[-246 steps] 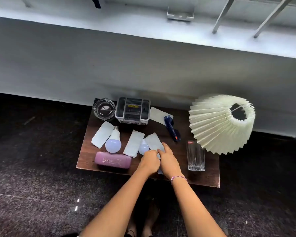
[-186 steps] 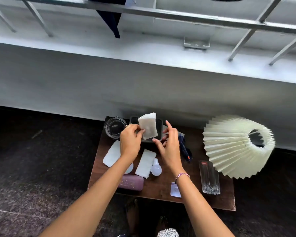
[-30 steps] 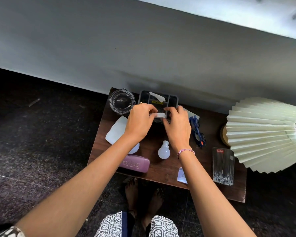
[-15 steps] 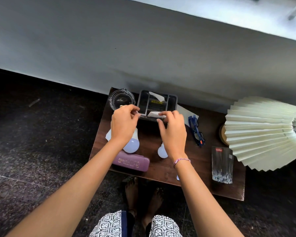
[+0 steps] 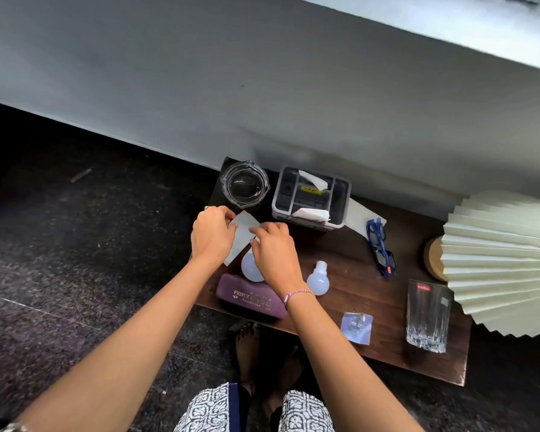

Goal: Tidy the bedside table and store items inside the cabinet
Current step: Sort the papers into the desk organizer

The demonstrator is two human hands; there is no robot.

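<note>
Noted on dark wooden desk [image 5: 340, 260]: left hand [image 5: 211, 235] and right hand [image 5: 273, 251] close together near the left rear corner. Fingers of both curled onto one white tissue [image 5: 242, 235], left at its left edge, right at its right edge. Tissue held just in front of glass ashtray [image 5: 244, 184], partly over large bulb [image 5: 251, 271].

Grey organiser tray [image 5: 276, 198] just right of ashtray, near the wall. Rear folded tissue [image 5: 314, 180] and front folded tissue [image 5: 310, 213] tucked into its compartments.

Purple spectacle case [image 5: 250, 296] at front edge, partly under right wrist. Small bulb [image 5: 318, 280] lying just right of that wrist. Blue spectacles [image 5: 381, 247] right of tray, touching corner of flat tissue [image 5: 359, 215]. Glass tumbler [image 5: 427, 316] upright at front right, beside pleated lampshade [image 5: 505, 260]. Small clear packet [image 5: 356, 328] near front edge.
</note>
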